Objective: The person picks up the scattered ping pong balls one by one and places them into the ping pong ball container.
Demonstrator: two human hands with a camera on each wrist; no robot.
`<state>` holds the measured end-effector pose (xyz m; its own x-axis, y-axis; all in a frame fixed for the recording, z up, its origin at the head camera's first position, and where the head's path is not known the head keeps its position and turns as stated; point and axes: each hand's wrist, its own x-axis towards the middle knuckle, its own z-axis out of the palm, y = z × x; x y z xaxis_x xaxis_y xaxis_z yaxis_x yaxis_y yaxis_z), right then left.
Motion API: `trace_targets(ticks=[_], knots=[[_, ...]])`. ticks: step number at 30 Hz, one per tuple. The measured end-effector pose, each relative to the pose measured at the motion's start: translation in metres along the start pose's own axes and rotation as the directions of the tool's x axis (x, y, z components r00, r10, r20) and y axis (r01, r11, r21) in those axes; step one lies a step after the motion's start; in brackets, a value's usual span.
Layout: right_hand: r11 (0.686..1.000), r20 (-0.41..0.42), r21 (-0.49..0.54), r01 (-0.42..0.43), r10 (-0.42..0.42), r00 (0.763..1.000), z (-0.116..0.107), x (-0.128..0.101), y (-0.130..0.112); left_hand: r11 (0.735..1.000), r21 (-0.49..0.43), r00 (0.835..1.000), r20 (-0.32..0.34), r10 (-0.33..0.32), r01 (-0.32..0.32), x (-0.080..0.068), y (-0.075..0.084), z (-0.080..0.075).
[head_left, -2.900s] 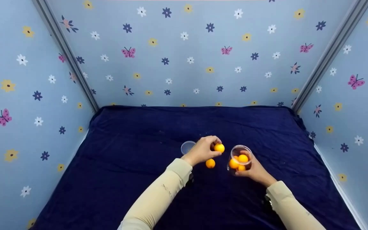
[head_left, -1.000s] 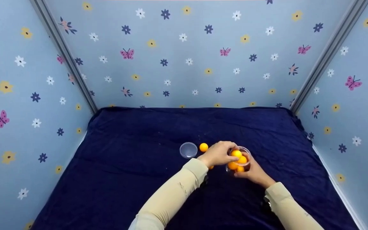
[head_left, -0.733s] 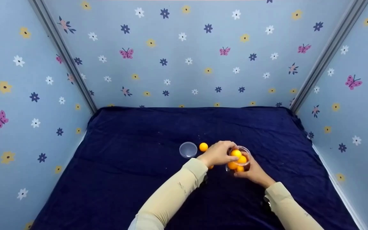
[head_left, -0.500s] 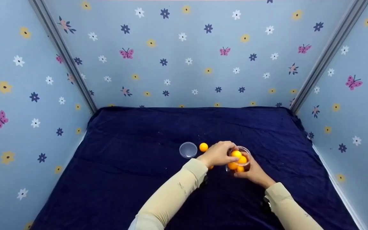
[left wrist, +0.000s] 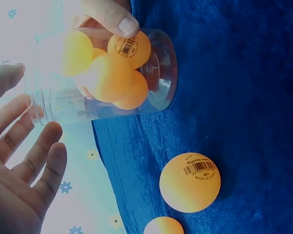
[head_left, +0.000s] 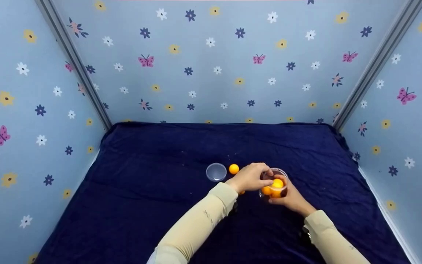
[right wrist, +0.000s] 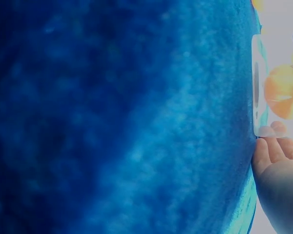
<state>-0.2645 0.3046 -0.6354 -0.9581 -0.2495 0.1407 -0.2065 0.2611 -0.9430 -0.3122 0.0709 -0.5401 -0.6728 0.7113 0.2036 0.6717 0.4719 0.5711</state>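
Note:
My right hand (head_left: 292,196) grips a clear plastic jar (left wrist: 167,73) around its side, its mouth facing up. Several orange table tennis balls (head_left: 277,183) lie inside. At the jar's rim is my left hand (head_left: 249,177). In the left wrist view its fingers (left wrist: 39,151) are spread, with no ball between them. One orange ball (head_left: 233,169) rests on the cloth left of the jar. Another ball (head_left: 242,191) is mostly hidden under my left wrist in the head view. The right wrist view catches only part of the jar and my right hand (right wrist: 281,180).
A round clear lid (head_left: 216,172) lies on the cloth, left of the loose ball. Dark blue cloth (head_left: 152,190) covers the table. Patterned walls (head_left: 211,73) stand at the back and both sides, with grey posts (head_left: 77,66) at the corners.
My left hand carried a ball rightward to the jar's mouth, held it there, then let it go; it has dropped among the others. My right hand keeps its hold on the jar.

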Motion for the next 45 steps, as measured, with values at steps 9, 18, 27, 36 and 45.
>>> trace_targets(ticks=[9, 18, 27, 36, 45], knots=[[0.997, -0.044, -0.042, -0.057, 0.055, 0.998, 0.001, -0.002, -0.003, 0.998, -0.034, 0.995, -0.076, 0.057, -0.060, -0.008, -0.010, -0.005], [0.998, -0.056, -0.018, -0.061, 0.060, 0.997, 0.002, -0.001, -0.002, 0.999, -0.044, 0.996, -0.083, -0.017, 0.013, -0.021, -0.024, -0.017], [0.997, -0.041, -0.006, -0.075, 0.075, 0.996, 0.001, -0.001, -0.001, 0.997, -0.055, 0.994, -0.087, -0.061, 0.056, -0.037, -0.043, -0.028], [0.996, -0.044, -0.018, -0.093, 0.092, 0.995, 0.001, -0.001, -0.001, 0.994, -0.058, 0.994, -0.067, -0.092, 0.088, -0.050, -0.057, -0.027], [0.997, -0.029, 0.029, -0.075, 0.076, 0.997, 0.003, -0.001, 0.000, 0.994, 0.005, 0.994, -0.009, -0.106, 0.106, -0.057, -0.065, -0.019]])
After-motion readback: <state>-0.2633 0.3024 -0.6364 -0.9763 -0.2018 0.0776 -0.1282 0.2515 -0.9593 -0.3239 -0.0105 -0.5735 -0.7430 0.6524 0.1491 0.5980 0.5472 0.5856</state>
